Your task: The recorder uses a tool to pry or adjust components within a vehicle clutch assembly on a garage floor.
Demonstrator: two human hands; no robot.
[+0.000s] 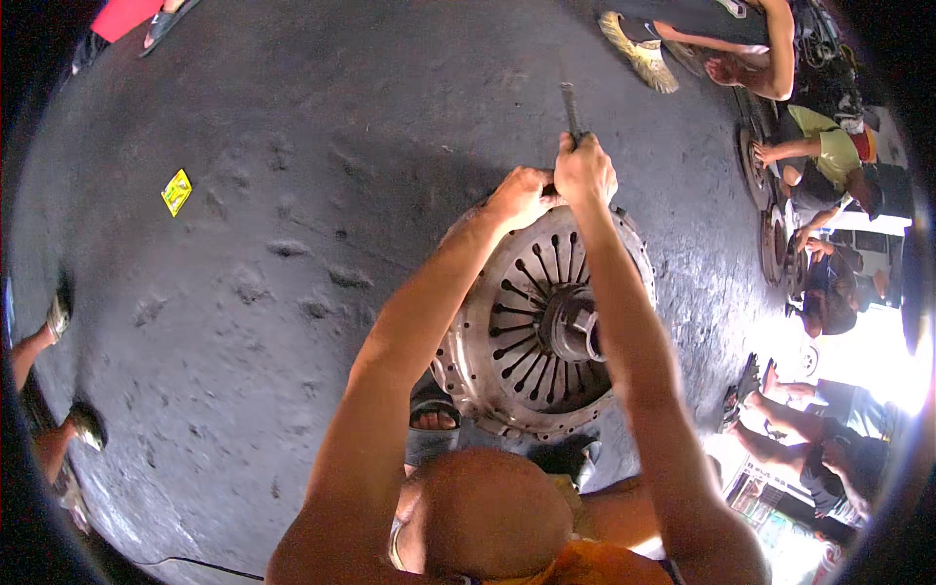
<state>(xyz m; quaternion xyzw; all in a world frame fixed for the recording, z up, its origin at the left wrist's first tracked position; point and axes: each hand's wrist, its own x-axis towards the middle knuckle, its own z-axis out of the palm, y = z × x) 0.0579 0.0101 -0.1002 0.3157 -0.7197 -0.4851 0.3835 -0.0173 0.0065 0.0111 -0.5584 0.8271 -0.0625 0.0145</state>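
A round metal clutch cover (458,361) with radial spring fingers and a raised centre hub (570,327) lies between my feet. My right hand (585,171) is closed around a ridged metal bar (570,105) at the cover's far edge. The bar points away from me, and its far tip is blurred. Just left of it, my left hand (522,198) rests at the rim with its fingers curled. What those fingers pinch, if anything, is hidden. My right forearm covers part of the cover's right side.
Dark, uneven floor (244,322) surrounds the work. A yellow packet (176,192) lies at left. Along the right, several people crouch or sit near round metal discs (756,166). A shoe of another person (639,54) is at top right, and feet show at far left.
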